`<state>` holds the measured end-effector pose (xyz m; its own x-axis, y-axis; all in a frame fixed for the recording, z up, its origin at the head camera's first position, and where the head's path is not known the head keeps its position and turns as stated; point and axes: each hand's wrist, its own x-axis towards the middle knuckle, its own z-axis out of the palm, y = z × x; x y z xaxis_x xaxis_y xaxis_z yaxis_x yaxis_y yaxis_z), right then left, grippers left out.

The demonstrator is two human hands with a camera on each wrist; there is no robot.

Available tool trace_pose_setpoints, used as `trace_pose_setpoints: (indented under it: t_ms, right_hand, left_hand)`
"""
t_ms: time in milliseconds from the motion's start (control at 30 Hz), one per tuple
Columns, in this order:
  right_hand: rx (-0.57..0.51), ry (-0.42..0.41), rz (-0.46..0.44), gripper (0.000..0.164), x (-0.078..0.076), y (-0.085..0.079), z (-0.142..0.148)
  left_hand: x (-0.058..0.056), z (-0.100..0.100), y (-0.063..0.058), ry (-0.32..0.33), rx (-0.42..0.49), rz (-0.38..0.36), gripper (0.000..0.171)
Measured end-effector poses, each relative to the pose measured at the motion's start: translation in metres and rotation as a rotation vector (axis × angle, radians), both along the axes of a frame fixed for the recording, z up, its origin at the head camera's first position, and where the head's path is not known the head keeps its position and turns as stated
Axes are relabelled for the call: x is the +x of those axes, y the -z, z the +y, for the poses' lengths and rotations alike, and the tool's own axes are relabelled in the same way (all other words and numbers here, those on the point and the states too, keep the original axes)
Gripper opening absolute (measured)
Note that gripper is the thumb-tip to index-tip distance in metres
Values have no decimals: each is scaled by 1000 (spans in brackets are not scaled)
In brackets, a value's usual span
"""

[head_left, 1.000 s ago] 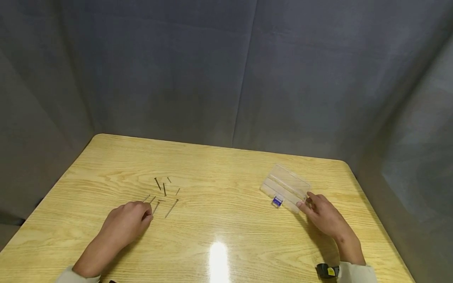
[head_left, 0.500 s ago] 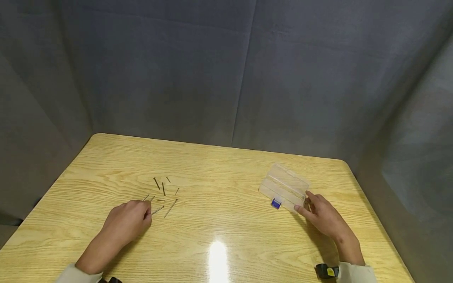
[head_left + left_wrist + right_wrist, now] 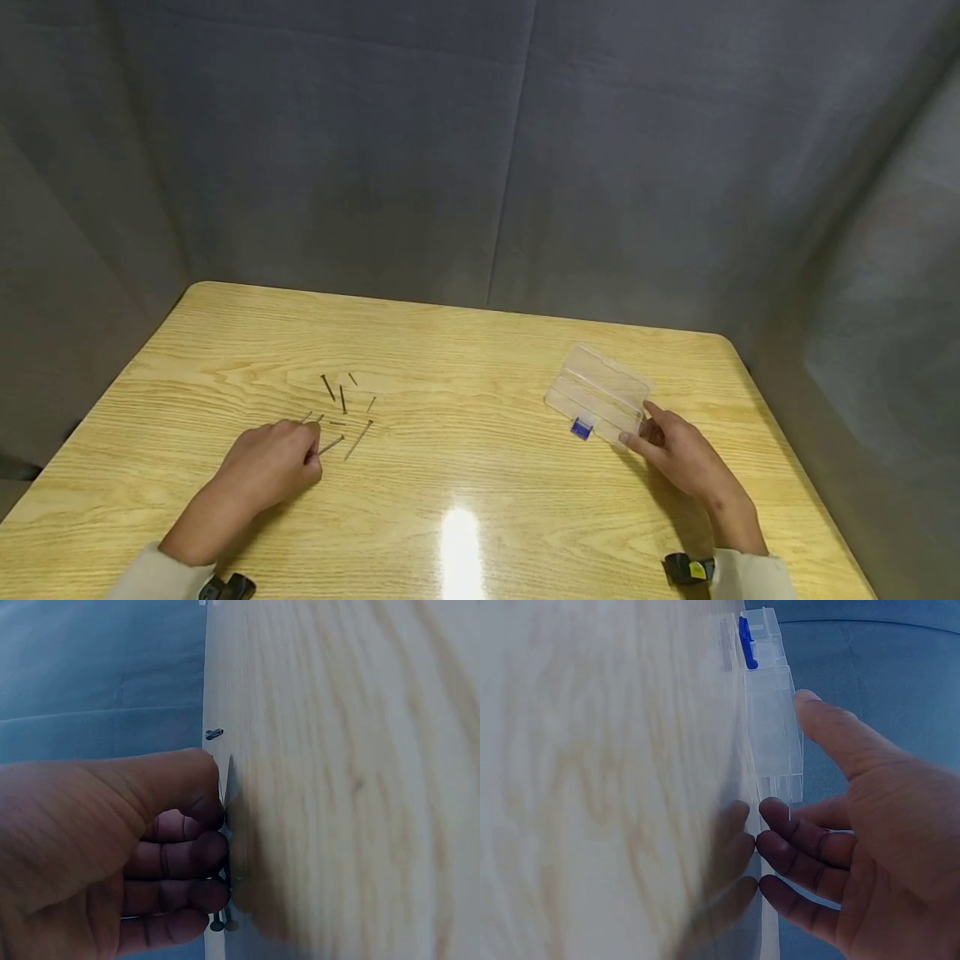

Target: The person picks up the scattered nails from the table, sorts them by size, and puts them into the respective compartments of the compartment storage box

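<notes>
My left hand [image 3: 270, 467] is low over the left of the table, fingers curled down at a loose group of nails. One nail [image 3: 331, 445] sticks out from its fingertips towards the right. In the left wrist view, thumb and fingers meet at the tabletop, and two nail heads [image 3: 218, 925] show below them; the fingers hide part of the nails. Over on the right, a clear plastic box [image 3: 600, 387] with a blue latch [image 3: 581, 428] lies on the table. My right hand [image 3: 686, 458] holds its near right end, thumb and index finger spread around the corner.
Several other nails lie scattered just beyond the left hand, among them a long nail [image 3: 358, 440] and a dark nail [image 3: 343, 400]. The wooden table [image 3: 450, 375] ends at a grey curtain [image 3: 360, 150] at the back and sides.
The nail at the left fingertips has turned to a flatter angle, its head swinging right. My right hand stays on the box. The head view has shifted slightly.
</notes>
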<state>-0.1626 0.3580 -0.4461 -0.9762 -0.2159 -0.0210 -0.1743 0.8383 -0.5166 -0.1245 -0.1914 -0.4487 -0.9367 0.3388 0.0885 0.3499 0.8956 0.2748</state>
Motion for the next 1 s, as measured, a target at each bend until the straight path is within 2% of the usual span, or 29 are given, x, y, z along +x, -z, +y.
trace_pose_setpoints:
  t_ms: [300, 467, 767, 1000]
  right_hand:
    - [-4, 11, 13, 87, 2, 0, -1]
    - [-10, 5, 17, 86, 1, 2, 0]
    - [-30, -2, 12, 86, 1, 1, 0]
    - [-22, 12, 12, 87, 2, 2, -1]
  left_hand:
    - [-1, 3, -2, 34, -20, 32, 27]
    - [-2, 14, -7, 78, -7, 98, 29]
    - [-21, 54, -24, 172, 3, 170, 28]
    - [-38, 86, -25, 244, 26, 170, 27]
